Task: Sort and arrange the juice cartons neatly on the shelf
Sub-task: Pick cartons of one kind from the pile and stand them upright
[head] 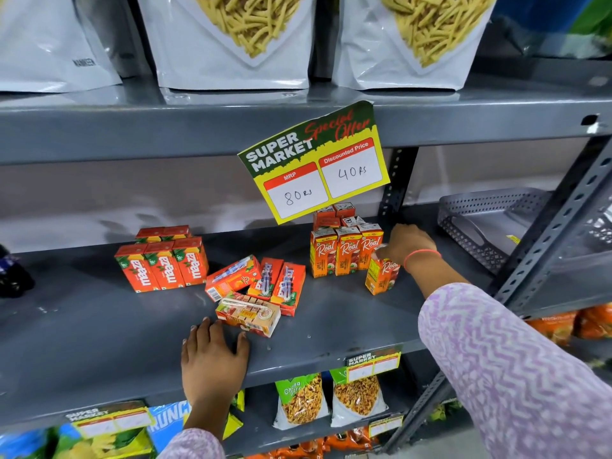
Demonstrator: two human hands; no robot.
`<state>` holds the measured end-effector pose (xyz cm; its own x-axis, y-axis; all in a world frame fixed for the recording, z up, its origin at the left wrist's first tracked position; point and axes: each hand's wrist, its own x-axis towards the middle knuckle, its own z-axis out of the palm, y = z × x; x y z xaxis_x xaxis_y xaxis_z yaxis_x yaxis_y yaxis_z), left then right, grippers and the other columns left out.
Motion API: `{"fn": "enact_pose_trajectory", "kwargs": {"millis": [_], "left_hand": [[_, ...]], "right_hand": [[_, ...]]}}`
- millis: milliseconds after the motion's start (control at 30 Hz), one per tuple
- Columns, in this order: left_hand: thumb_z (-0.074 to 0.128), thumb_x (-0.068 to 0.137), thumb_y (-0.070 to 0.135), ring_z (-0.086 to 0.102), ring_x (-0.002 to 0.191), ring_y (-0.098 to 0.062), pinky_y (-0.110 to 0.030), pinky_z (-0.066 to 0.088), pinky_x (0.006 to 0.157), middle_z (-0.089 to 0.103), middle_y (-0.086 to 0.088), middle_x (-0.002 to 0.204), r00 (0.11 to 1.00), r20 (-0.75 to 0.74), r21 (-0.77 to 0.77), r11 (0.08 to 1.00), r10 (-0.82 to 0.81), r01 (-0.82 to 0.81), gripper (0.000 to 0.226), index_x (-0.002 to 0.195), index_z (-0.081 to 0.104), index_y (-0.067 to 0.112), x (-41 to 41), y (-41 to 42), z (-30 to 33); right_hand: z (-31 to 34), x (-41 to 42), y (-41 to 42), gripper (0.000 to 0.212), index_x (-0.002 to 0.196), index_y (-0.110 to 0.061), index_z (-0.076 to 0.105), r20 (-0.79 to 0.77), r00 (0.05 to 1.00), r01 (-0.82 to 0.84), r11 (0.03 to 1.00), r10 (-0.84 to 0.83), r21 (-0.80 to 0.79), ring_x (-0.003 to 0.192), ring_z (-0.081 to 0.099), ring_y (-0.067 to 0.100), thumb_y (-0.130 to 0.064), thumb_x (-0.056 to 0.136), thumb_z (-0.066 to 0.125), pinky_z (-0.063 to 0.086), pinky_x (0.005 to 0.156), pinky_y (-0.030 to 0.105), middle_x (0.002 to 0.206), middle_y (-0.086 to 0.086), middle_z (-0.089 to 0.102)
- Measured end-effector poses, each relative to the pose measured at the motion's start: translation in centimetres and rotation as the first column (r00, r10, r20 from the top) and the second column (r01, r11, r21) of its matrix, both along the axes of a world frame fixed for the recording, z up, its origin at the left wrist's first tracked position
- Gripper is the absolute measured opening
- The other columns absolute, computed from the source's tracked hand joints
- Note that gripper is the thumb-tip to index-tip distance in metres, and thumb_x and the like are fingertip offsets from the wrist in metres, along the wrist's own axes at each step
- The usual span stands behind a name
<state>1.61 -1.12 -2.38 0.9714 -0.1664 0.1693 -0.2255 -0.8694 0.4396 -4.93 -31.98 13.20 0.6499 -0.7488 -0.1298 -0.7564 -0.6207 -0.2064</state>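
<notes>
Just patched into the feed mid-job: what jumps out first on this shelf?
The yellow special-offer sign hangs over the middle shelf. Below it, four cartons lie tumbled between upright Maaza and Real rows. The right hand grips one Real carton.

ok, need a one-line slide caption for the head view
Right hand grips an upright Real carton beside the Real row; left hand rests by fallen cartons mid-shelf.

On the shelf (99, 326), upright Maaza cartons (162, 265) stand left of centre, upright Real cartons (346, 253) right of centre, toppled cartons (261, 286) between them. A basket (490, 223) sits far right.
</notes>
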Motion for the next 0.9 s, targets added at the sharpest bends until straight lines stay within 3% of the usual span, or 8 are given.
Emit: {"fn": "enact_pose_trajectory", "kwargs": {"millis": [100, 200, 333, 367, 433, 533, 667, 900], "left_hand": [[0.058, 0.083, 0.038, 0.037, 0.133, -0.037, -0.050, 0.026, 0.114, 0.049, -0.018, 0.137, 1.000, -0.003, 0.000, 1.000, -0.007, 0.007, 0.054, 0.125, 0.050, 0.004, 0.0, 0.1, 0.0], [0.058, 0.084, 0.038, 0.037, 0.133, -0.037, -0.049, 0.026, 0.114, 0.049, -0.018, 0.137, 1.000, -0.006, -0.008, 1.000, -0.013, 0.013, 0.055, 0.125, 0.049, 0.004, -0.1, -0.1, 0.1], [0.056, 0.084, 0.040, 0.035, 0.135, -0.035, -0.048, 0.025, 0.115, 0.047, -0.016, 0.140, 1.000, 0.000, -0.009, 1.000, -0.016, 0.016, 0.058, 0.128, 0.047, 0.005, 0.1, 0.0, 0.2], [0.054, 0.084, 0.042, 0.035, 0.135, -0.035, -0.048, 0.024, 0.115, 0.047, -0.016, 0.140, 1.000, -0.001, -0.010, 1.000, -0.014, 0.014, 0.059, 0.129, 0.046, 0.005, 0.1, 0.0, 0.1], [0.050, 0.085, 0.044, 0.033, 0.136, -0.034, -0.046, 0.022, 0.116, 0.045, -0.016, 0.142, 1.000, -0.009, -0.006, 1.000, -0.015, 0.015, 0.061, 0.131, 0.044, 0.005, 0.0, 0.2, 0.0], [0.053, 0.085, 0.041, 0.032, 0.137, -0.034, -0.046, 0.022, 0.116, 0.044, -0.015, 0.143, 1.000, -0.012, -0.014, 1.000, -0.022, 0.022, 0.061, 0.133, 0.043, 0.005, -0.1, 0.1, 0.0], [0.055, 0.085, 0.041, 0.037, 0.134, -0.036, -0.048, 0.026, 0.114, 0.049, -0.018, 0.138, 1.000, 0.015, -0.019, 1.000, -0.019, 0.020, 0.058, 0.128, 0.048, 0.003, 0.0, -0.1, 0.1], [0.058, 0.084, 0.038, 0.037, 0.133, -0.036, -0.048, 0.025, 0.113, 0.051, -0.017, 0.137, 1.000, 0.008, -0.007, 1.000, -0.015, 0.015, 0.055, 0.125, 0.050, 0.004, 0.1, -0.1, -0.2]], "right_hand": [[-0.1, -0.1, -0.1, 0.055, 0.116, -0.003, 0.056, -0.022, 1.000, 0.006, 1.000, -0.006, 0.010, 0.104, 0.061, 0.031, -0.040, 0.078, 0.070, 0.048, 0.075, 0.033, 0.118, 0.014, 0.063], [-0.1, -0.4, 0.4, 0.067, 0.128, -0.008, 0.048, -0.117, 0.993, 0.001, 0.991, -0.016, -0.131, 0.117, 0.053, 0.032, -0.053, 0.080, 0.061, 0.049, 0.086, 0.038, 0.128, 0.012, 0.055], [-0.4, 0.1, 3.6, 0.055, 0.120, -0.008, 0.051, 0.190, 0.977, -0.010, 0.919, 0.092, -0.395, 0.111, 0.053, 0.036, -0.051, 0.086, 0.053, 0.051, 0.080, 0.042, 0.119, 0.017, 0.057], [-0.5, 0.5, 5.0, 0.048, 0.115, -0.009, 0.055, 0.219, 0.962, -0.074, 0.929, 0.163, -0.364, 0.107, 0.057, 0.035, -0.048, 0.087, 0.053, 0.052, 0.078, 0.041, 0.115, 0.016, 0.061], [-1.5, 1.3, 8.3, 0.034, 0.103, -0.013, 0.062, 0.214, 0.931, -0.274, 0.954, 0.295, -0.122, 0.099, 0.063, 0.032, -0.043, 0.087, 0.055, 0.050, 0.078, 0.037, 0.107, 0.012, 0.067], [-4.7, 2.3, 13.3, 0.034, 0.105, -0.016, 0.064, 0.158, 0.858, -0.512, 0.840, 0.490, 0.177, 0.103, 0.062, 0.027, -0.041, 0.082, 0.061, 0.048, 0.081, 0.032, 0.112, 0.007, 0.066], [-8.7, 3.1, 16.9, 0.057, 0.128, -0.014, 0.047, 0.123, 0.841, -0.540, 0.835, 0.528, 0.110, 0.124, 0.042, 0.030, -0.036, 0.080, 0.065, 0.043, 0.099, 0.039, 0.133, 0.010, 0.045], [-10.0, 3.8, 18.6, 0.073, 0.135, -0.008, 0.032, 0.194, 0.887, -0.448, 0.883, 0.420, 0.137, 0.129, 0.034, 0.032, -0.032, 0.077, 0.070, 0.040, 0.104, 0.041, 0.138, 0.012, 0.036]]}}
